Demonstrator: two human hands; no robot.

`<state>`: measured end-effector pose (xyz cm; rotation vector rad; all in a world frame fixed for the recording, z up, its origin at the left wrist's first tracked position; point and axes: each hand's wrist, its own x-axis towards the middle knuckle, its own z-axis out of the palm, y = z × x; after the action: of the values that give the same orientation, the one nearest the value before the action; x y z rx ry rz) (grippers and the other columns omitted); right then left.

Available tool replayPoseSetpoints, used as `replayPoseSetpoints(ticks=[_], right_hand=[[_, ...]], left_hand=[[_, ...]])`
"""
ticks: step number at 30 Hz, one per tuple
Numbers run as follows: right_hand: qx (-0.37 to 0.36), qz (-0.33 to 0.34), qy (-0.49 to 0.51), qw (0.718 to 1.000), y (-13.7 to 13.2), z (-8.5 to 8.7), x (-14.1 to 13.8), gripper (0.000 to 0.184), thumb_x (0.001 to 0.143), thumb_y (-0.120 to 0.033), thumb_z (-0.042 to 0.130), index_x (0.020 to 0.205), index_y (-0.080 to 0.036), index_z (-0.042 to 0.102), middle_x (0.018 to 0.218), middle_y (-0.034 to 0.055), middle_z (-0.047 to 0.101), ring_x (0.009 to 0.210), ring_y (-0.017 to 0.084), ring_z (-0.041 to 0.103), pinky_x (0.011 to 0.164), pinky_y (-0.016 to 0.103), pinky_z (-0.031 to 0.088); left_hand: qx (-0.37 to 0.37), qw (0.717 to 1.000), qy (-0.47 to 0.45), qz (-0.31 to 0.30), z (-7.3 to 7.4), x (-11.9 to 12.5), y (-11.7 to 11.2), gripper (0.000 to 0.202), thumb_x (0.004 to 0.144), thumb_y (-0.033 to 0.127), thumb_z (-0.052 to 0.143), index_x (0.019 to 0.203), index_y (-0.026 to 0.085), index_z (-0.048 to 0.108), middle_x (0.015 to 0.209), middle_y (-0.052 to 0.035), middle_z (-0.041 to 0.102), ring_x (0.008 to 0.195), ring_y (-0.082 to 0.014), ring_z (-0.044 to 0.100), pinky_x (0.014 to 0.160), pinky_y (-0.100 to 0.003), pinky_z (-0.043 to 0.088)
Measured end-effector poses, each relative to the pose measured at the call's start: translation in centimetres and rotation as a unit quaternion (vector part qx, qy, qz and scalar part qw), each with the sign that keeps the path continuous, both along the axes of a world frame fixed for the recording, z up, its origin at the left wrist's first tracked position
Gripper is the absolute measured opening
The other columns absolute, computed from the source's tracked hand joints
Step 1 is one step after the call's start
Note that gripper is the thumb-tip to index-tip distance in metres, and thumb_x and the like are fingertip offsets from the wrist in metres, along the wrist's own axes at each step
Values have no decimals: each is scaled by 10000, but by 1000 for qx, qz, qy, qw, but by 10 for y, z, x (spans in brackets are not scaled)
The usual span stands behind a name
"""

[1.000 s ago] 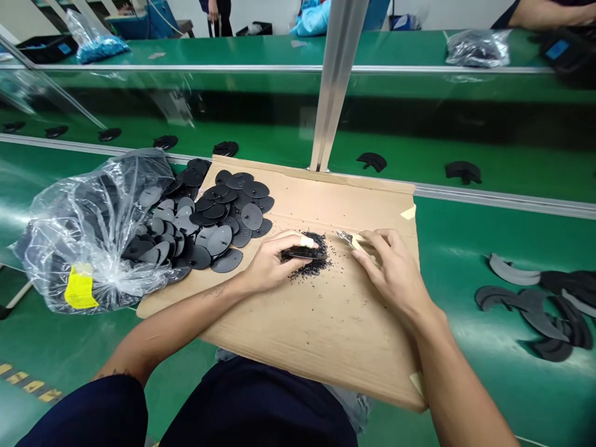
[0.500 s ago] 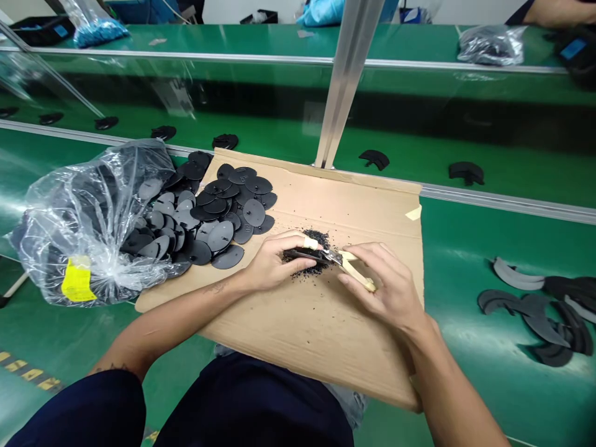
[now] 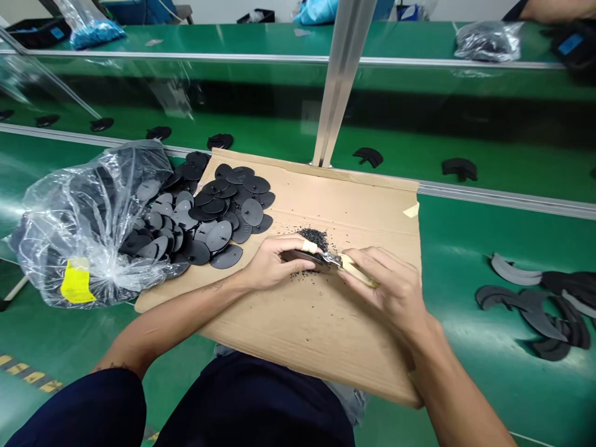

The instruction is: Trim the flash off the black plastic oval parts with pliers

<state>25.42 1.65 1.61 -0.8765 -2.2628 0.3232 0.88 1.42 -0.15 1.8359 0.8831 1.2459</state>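
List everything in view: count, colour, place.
Cardboard: one, brown, front centre
Flat piece: one, black, in left hand
Cutters: one, cream handles, in right hand
Small bits: many, black, on cardboard
Oval discs: many, black, cardboard's left and beyond
Plastic bag: one, clear, yellow label, left
Curved parts: several, black and grey, right
Spaced parts: several, black, row behind cardboard
Bench: one, green, around cardboard
Post: one, silver, behind cardboard
Blue-filled bag: one, clear, top left
Shiny bag: one, silvery, top right
Co-worker's arm: one, dark sleeve, top right
Left hand: one, white finger wrap, centre
Right hand: one, right of centre
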Motion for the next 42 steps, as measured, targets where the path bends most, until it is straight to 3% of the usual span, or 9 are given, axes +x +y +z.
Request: replayPoseSetpoints(ticks=[5,10,17,24,28,32,35,38,42], right_hand=[[-62,-20,47,997,1,-5,-3,219,954,-297,634,1142,-196,683,878,66,697,753,182,655,653,318,533],[-10,-31,5,999,11,-11,0,242,942,-344,632,1134,-207,686,928,96,730,814,246,690,714,384,556],[4,-22,27,999,18,-14,-2,174,945,-379,620,1076,-275,669,938,70,756,772,266,724,672,388,568],[-85,-27,100,991,16,-7,-11,246,928,-495,644,1067,-293,651,822,27,725,609,202,666,487,314,526],[-36,25,125,991,8,-8,-16,144,959,-307,608,1096,-289,650,882,41,731,680,202,688,545,309,538],[50,59,97,992,-1,-3,-16,278,920,-151,597,1169,-263,647,909,74,737,763,231,703,642,348,555],[24,67,107,992,-6,1,-16,321,899,-151,631,1202,-257,638,946,80,741,778,218,701,666,347,559],[-17,29,132,991,-6,0,-12,317,899,-163,637,1205,-246,635,981,85,731,816,211,699,673,341,557],[5,-27,69,997,2,-5,-5,276,921,-182,604,1189,-235,638,964,86,731,811,219,674,675,362,527]], left_hand=[[-3,1000,27,15,3,0,-2,191,906,304,722,1021,155,753,960,-81,773,876,-174,720,806,-295,578],[74,994,87,4,1,0,3,260,930,311,689,1139,159,726,989,-97,760,897,-188,701,817,-315,557],[134,958,254,10,-7,-8,18,244,997,326,587,1109,167,735,1025,-116,776,924,-205,705,891,-393,521],[122,983,130,30,-12,-2,11,278,955,374,661,1084,129,693,965,-116,771,866,-194,731,823,-329,594],[119,984,129,-10,-18,2,8,195,966,291,639,1086,138,657,1043,-135,761,978,-199,735,883,-325,612],[187,959,212,-5,-14,0,5,235,947,103,544,1149,144,657,1089,-131,746,999,-207,713,875,-345,607],[204,953,222,23,-9,-2,3,304,899,36,529,1132,161,681,1033,-105,752,939,-204,701,830,-348,593],[162,971,168,42,-5,-3,2,305,890,22,516,1091,162,698,1005,-95,758,942,-192,705,836,-338,586],[93,989,108,24,2,-4,1,244,893,37,565,1041,162,714,981,-81,767,920,-170,721,824,-306,589]])
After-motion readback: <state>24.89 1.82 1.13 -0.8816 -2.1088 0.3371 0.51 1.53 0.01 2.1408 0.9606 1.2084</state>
